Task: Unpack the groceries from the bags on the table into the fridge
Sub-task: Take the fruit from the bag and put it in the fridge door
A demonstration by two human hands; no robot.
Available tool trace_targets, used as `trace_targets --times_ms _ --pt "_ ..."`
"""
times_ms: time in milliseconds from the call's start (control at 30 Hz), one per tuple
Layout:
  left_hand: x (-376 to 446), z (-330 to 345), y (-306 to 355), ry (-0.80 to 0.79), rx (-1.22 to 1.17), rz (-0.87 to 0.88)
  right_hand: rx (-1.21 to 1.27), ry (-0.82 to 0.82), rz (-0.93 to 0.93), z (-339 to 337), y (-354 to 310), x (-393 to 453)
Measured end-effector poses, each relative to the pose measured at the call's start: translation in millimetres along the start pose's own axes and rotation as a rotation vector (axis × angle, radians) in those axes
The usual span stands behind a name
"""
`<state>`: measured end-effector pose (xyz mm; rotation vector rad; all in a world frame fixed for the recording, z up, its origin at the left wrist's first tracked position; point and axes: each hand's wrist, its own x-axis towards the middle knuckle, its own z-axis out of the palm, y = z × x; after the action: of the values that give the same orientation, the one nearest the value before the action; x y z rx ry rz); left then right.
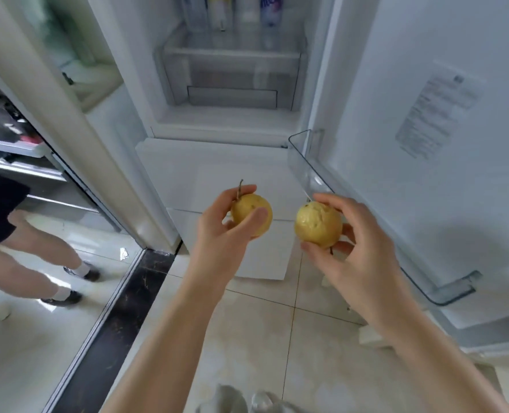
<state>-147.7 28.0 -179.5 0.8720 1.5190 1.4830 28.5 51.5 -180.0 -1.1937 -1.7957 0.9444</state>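
Head view looks down at both my hands in front of the open fridge (229,120), each carrying one yellow pear. My left hand (217,231) has its fingers curled round the stemmed pear (251,214): the thumb lies across its near face, the other fingers wrap behind it, and the stem pokes up past the fingertips. My right hand (357,234) cups the second pear (319,225) from the right, with the thumb under its lower edge and the fingers arched over the top. The two fruits sit well apart, neither touching the other.

Beyond the fingertips of both hands sits the clear crisper drawer (232,73), which I judge the natural place for fruit; bottles (247,13) stand on the shelf above it. Just past my right fingertips runs the transparent door bin (310,171) on the open door (426,144).

To do this step well I would reach forward with one hand at a time, lower each pear until it rests on a surface, and only then loosen the fingers, since a round fruit will likely roll. Whether the drawer is open enough to take them I cannot tell from here. To the left, a mirrored panel (38,263) shows a person's legs.
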Motion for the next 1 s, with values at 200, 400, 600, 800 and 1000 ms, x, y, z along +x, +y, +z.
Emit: trace_targets --times_ms 200,400,600,800,1000 --pt "71 17 16 -0.167 0.059 0.085 -0.096 0.186 0.004 1 -7 42" --pt "136 34 30 -0.487 0.213 0.239 -0.17 0.401 0.079 7 -8 74" --pt "184 56 38 -0.783 0.463 0.554 -0.295 0.534 0.237 13 0 91" --pt "213 91 33 -0.95 0.717 0.674 -0.389 0.533 0.318 10 12 98" --pt "232 116 32 -1.113 1.025 0.615 -0.381 0.292 0.536 -1 17 122"
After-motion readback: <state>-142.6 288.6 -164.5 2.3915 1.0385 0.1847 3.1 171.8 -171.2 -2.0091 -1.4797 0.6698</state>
